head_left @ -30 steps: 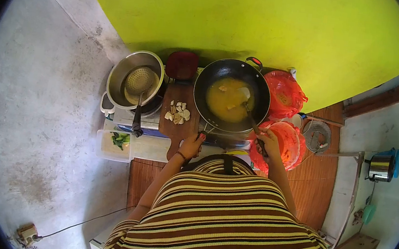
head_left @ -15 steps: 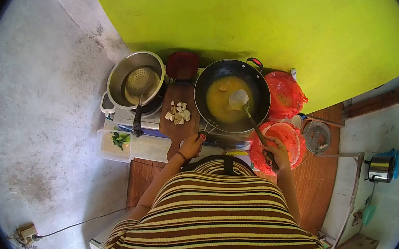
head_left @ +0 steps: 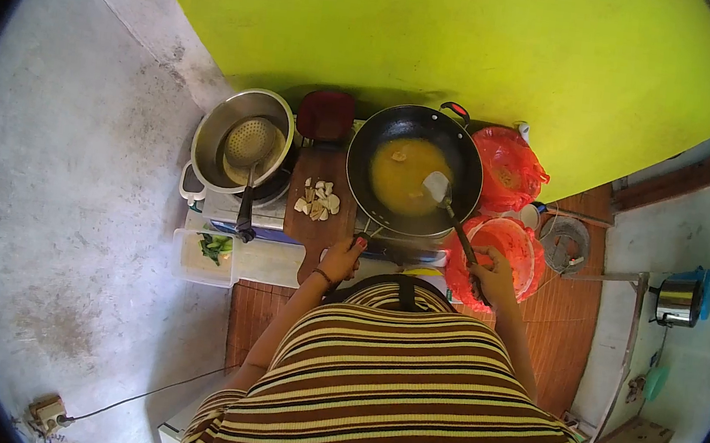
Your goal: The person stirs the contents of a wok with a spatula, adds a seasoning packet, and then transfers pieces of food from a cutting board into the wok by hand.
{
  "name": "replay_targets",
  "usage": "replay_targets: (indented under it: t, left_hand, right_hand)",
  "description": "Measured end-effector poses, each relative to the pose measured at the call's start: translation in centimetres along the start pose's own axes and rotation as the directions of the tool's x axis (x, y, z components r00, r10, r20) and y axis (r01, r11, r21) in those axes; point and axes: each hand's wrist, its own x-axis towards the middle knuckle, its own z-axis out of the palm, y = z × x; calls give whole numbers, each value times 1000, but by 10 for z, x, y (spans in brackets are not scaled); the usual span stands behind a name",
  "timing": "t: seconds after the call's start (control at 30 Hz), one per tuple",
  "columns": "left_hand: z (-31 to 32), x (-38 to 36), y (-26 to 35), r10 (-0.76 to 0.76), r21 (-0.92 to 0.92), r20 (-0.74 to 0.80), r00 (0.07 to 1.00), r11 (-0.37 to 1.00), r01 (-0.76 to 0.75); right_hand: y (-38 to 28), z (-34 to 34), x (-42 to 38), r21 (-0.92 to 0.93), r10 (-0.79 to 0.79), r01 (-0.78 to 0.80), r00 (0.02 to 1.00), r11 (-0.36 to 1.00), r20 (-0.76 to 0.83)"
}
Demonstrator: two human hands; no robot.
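Observation:
My left hand [head_left: 339, 261] is closed round the handle of a black wok [head_left: 365, 166], near the end of the cutting board. Yellowish liquid [head_left: 397, 170] covers the wok's bottom, with a small pale lump [head_left: 399, 155] in it. In my right hand [head_left: 493, 279] I grip the handle of a spatula [head_left: 439, 188]; its blade rests at the right side of the liquid. Pale chopped pieces, which look like garlic [head_left: 317, 201], lie on the wooden cutting board [head_left: 306, 232] left of the wok.
A steel pot [head_left: 206, 154] with a skimmer [head_left: 251, 142] in it stands at the left. Below it, green leaves [head_left: 215, 247] lie in a clear plastic container [head_left: 183, 266]. A dark red bowl [head_left: 324, 116] sits behind the board. Red plastic-lined containers [head_left: 530, 244] flank the wok's right side.
The spatula blade has moved right and slightly down, toward the wok's right side, and its face is tilted differently. My left hand stays on the wok handle.

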Motion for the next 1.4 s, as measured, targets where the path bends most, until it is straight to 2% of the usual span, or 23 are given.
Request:
replay_targets:
  t: [0.17, 0.27, 0.57, 0.77, 0.97, 1.07, 1.17, 1.27, 1.4]
  left_hand:
    - [0, -1, 1, -5, -17, 10, 1000, 1000, 5]
    - [-1, 5, -8, -2, -40, 13, 1000, 999, 2]
    - [0, 0, 0, -45, 20, -2, 999, 999, 45]
    - [-1, 0, -3, -9, -20, 15, 1000, 1000, 9]
    - [-1, 6, -10, -14, -35, 5, 1000, 999, 14]
    - [-1, 7, -11, -21, -31, 6, 1000, 999, 21]
    - [-1, 4, -6, -37, -53, 13, 999, 998, 38]
    - [-1, 2, -4, -21, -18, 7, 1000, 1000, 21]
    - [-1, 2, -4, -26, -8, 7, 1000, 1000, 26]
  right_hand:
    - [-3, 3, -6, 41, 34, -36, 998, 999, 48]
    - [-7, 3, -11, 37, -5, 1, 992, 999, 127]
    - [-25, -1, -23, -44, 25, -18, 985, 999, 173]
    - [-43, 1, -32, -125, 107, -81, 970, 989, 218]
    - [-29, -5, -21, -47, 4, 3, 987, 999, 160]
    - [-26, -4, -15, -74, -34, 41, 994, 996, 101]
    - [-26, 2, -13, -91, -50, 65, 986, 994, 157]
    - [-29, 14, -11, -122, 1, 25, 979, 992, 206]
    - [-11, 23, 7, -173, -75, 101, 986, 980, 152]
